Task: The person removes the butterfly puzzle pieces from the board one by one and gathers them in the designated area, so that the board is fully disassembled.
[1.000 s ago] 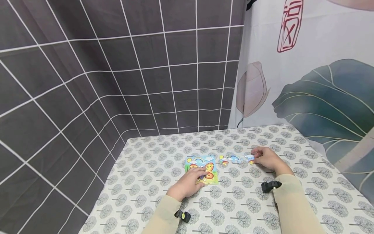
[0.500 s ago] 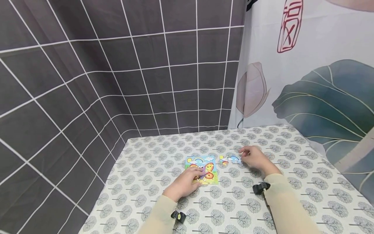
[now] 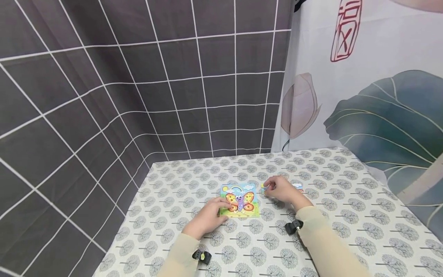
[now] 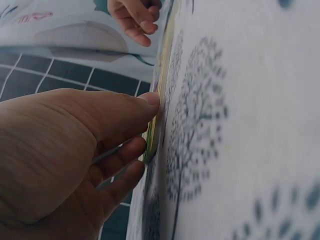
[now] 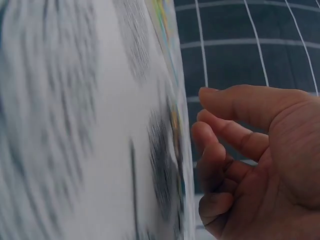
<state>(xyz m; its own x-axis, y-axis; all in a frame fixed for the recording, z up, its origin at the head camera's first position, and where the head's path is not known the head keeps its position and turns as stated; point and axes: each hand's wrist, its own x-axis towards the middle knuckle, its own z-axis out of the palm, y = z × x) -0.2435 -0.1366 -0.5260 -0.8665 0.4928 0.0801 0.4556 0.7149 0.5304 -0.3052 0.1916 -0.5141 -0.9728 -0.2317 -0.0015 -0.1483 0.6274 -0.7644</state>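
Observation:
A square butterfly jigsaw puzzle (image 3: 240, 202), with a purple body and yellow-red wings under a rainbow, lies flat on the table. My left hand (image 3: 207, 216) rests at its lower left, with fingers over the left side and thumb by the front edge; in the left wrist view the thumb tip (image 4: 150, 100) meets the board's edge. Just right of the puzzle, my right hand (image 3: 282, 189) hovers over loose puzzle pieces (image 5: 175, 120), its fingers loosely bent and holding nothing. Most of these pieces are hidden behind it; a sky-blue piece (image 3: 297, 186) shows past the knuckles.
A white tablecloth (image 3: 256, 246) printed with grey trees covers the table. Dark curtain (image 3: 187, 92) with a white grid hangs behind and at the left. On the right is a pale curtain (image 3: 311, 50) with a large leaf print.
My right hand has moved left, from the rightmost loose piece to over the pieces nearest the puzzle. My left hand has drawn back left, uncovering the butterfly's middle.

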